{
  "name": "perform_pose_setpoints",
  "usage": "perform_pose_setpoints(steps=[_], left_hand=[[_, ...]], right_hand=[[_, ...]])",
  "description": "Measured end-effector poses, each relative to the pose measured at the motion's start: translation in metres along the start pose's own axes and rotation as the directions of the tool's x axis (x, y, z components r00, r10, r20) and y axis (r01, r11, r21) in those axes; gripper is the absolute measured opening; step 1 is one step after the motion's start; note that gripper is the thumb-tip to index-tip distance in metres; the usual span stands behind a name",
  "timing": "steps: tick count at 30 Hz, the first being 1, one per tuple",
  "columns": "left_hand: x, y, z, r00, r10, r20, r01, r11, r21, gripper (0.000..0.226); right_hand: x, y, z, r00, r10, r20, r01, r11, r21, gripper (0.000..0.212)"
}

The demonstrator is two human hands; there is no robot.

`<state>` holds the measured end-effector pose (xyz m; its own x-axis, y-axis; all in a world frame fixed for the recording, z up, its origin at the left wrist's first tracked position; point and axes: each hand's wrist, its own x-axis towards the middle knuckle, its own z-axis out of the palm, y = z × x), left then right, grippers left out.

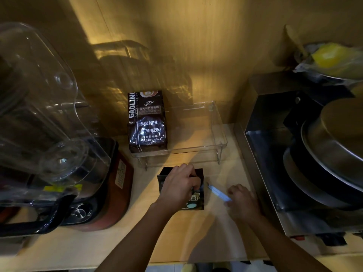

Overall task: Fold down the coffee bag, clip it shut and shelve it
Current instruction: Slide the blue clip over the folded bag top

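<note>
A small black coffee bag (193,203) stands on the wooden counter, just in front of a clear acrylic shelf (220,134). My left hand (179,186) grips the bag's top from above, covering the fold. My right hand (242,201) is to the right of the bag and holds a light blue clip (218,192), whose tip points at the bag's upper right corner, close to it. A second, larger dark coffee bag (147,122) stands upright on the left part of the shelf.
A blender with a clear jug and red base (110,193) fills the left side. A steel appliance with stacked metal pans (314,163) stands at the right. The right part of the acrylic shelf holds nothing. The wall is close behind.
</note>
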<state>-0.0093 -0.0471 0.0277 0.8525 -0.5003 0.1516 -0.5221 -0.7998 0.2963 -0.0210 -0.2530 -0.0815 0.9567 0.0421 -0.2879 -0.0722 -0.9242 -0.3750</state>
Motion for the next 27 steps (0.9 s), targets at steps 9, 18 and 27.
perform_pose_setpoints(steps=[9, 18, 27], left_hand=[[-0.002, -0.003, 0.006, 0.996, -0.086, -0.032, 0.086, 0.996, 0.006, 0.030], [0.007, -0.002, 0.010, 0.968, -0.218, -0.125, 0.203, 0.972, -0.122, 0.013], [0.001, 0.002, 0.006, 0.968, -0.215, -0.133, 0.193, 0.968, -0.160, 0.016]], right_hand=[[-0.010, 0.001, -0.007, 0.996, 0.039, -0.075, -0.007, 0.918, 0.396, 0.010], [-0.015, -0.008, -0.036, 0.970, -0.102, -0.219, 0.201, 0.843, 0.499, 0.024], [-0.022, -0.025, -0.047, 0.863, -0.386, -0.326, 0.461, 0.865, 0.198, 0.027]])
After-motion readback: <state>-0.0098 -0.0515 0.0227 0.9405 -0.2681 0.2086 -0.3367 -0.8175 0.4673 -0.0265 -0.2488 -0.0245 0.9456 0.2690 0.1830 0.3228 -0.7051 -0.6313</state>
